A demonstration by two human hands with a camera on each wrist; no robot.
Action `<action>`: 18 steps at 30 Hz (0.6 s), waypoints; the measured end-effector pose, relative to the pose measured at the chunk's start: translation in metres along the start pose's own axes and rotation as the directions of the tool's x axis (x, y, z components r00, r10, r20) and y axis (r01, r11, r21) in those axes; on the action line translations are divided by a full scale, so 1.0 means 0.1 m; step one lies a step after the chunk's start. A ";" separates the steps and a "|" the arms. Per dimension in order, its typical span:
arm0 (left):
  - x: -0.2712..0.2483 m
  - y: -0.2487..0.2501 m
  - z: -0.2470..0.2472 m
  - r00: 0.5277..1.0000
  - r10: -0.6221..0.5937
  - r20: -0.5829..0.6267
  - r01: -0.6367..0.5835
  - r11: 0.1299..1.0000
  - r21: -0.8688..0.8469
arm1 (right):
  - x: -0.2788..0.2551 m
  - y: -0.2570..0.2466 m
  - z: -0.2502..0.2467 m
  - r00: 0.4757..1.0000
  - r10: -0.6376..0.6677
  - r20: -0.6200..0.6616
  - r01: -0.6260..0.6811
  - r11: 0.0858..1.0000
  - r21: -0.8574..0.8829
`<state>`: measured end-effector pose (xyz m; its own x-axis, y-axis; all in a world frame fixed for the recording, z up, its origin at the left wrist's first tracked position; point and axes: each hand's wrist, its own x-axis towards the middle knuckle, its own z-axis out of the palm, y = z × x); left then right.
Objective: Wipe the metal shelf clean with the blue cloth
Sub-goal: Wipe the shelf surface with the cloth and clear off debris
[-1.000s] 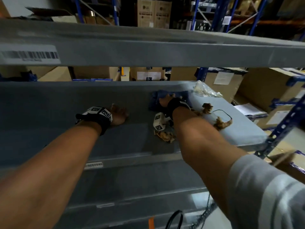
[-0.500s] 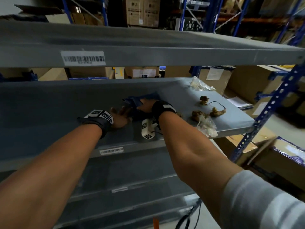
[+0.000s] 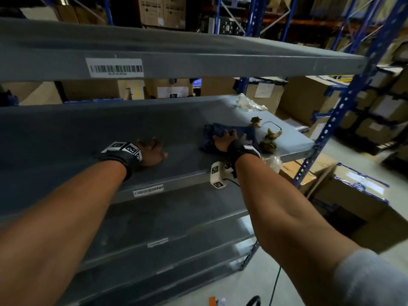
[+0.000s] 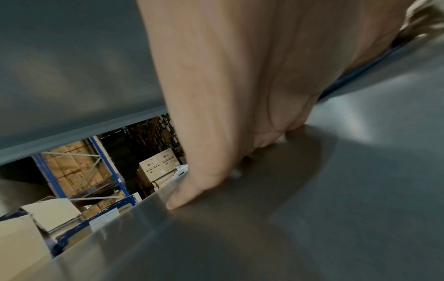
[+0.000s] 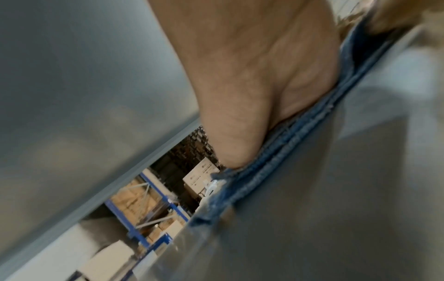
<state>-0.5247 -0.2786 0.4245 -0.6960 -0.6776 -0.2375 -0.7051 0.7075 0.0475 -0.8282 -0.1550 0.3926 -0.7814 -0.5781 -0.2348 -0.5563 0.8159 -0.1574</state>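
Observation:
The grey metal shelf point(image 3: 88, 133) runs across the head view at chest height. A crumpled blue cloth point(image 3: 234, 131) lies on its right part. My right hand point(image 3: 226, 139) presses flat on the cloth with the fingers spread. In the right wrist view the thumb of that hand point(image 5: 252, 85) bears down on the cloth's folded edge point(image 5: 276, 155). My left hand point(image 3: 152, 151) rests on the bare shelf to the left of the cloth and holds nothing. The left wrist view shows its palm and thumb point(image 4: 228, 95) against the metal point(image 4: 336, 209); the fingers are hidden.
Dry brown leaves point(image 3: 269, 139) and a thin wire loop point(image 3: 272, 123) lie just right of the cloth. Crumpled clear plastic point(image 3: 249, 104) sits at the back right corner. Another shelf point(image 3: 198, 56) hangs close overhead. A blue upright point(image 3: 331, 120) bounds the right end, with cardboard boxes beyond.
My right hand slid the cloth left until it was beside my left hand, then back right toward the leaves. The left hand stayed where it was.

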 end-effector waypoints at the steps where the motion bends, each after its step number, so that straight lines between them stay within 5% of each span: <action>1: -0.01 0.01 -0.02 1.000 0.014 0.005 -0.014 1.000 0.012 | -0.38 0.00 -0.09 0.999 0.040 -0.015 -0.040 0.999 0.017; 5: -0.04 0.00 -0.11 0.997 0.054 0.058 -0.056 0.998 0.040 | -1.36 -0.09 -0.26 0.993 0.114 0.007 -0.114 0.988 0.103; 11: 0.01 -0.05 -0.10 0.995 0.029 0.093 -0.031 0.999 0.016 | -1.46 -0.24 -0.21 0.993 0.101 0.055 -0.107 0.986 0.131; 18: -0.02 -0.06 -0.13 0.994 0.026 0.105 -0.030 0.999 0.042 | -1.46 -0.53 -0.25 0.995 -0.080 0.061 0.071 0.988 0.137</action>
<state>-0.5209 -0.2835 0.4378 -0.6958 -0.6345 -0.3366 -0.6774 0.7355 0.0140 -0.6915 -0.1144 0.4595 -0.7155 -0.6402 -0.2796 -0.5668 0.7660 -0.3034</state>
